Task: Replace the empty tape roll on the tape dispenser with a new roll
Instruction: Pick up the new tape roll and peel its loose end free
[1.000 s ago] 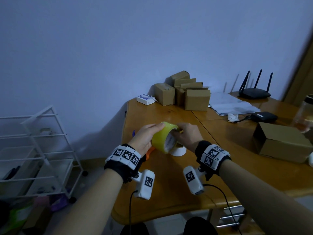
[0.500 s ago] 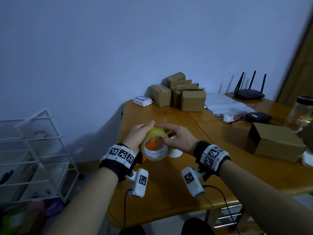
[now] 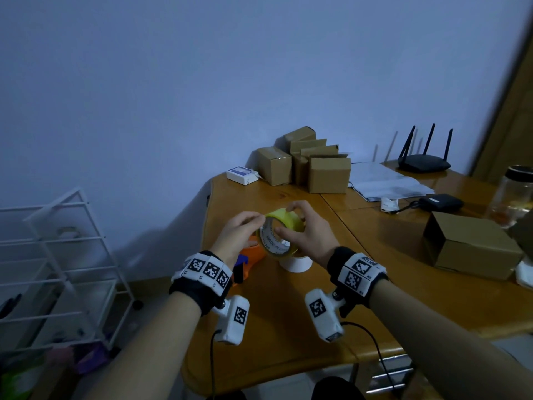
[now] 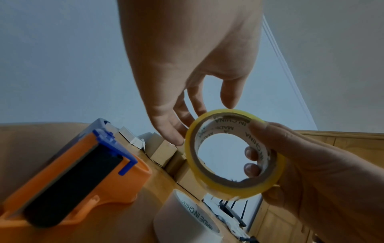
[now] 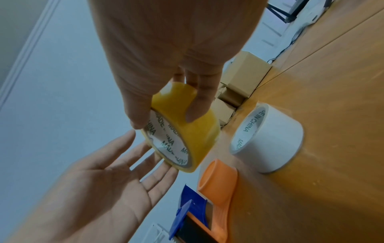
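A roll of yellow tape [image 3: 291, 222] [image 4: 234, 191] [image 5: 193, 131] is held above the wooden table [image 3: 288, 327]. My right hand [image 3: 308, 238] [image 4: 311, 164] [image 5: 166, 57] grips it, thumb on the outer face and fingers inside the core. My left hand [image 3: 239, 235] [image 4: 170, 128] [image 5: 104, 189] is flat, its straight fingertips touching the roll's left rim. The orange tape dispenser [image 3: 252, 254] [image 4: 83, 172] [image 5: 218, 180] with blue parts lies on the table under my left hand. An empty white core [image 3: 297, 264] [image 4: 182, 218] [image 5: 276, 136] stands beside it.
Small cardboard boxes [image 3: 317, 168] are stacked at the table's back, with papers [image 3: 389, 183] and a black router [image 3: 424, 164] to their right. A brown box [image 3: 473, 243] and a jar [image 3: 516, 197] stand at the right. A white wire rack [image 3: 57, 255] is on the floor, left.
The roll has been turned between my hands and raised slightly. My right hand's fingers now reach into the core, and my left hand's fingers have straightened against the rim.
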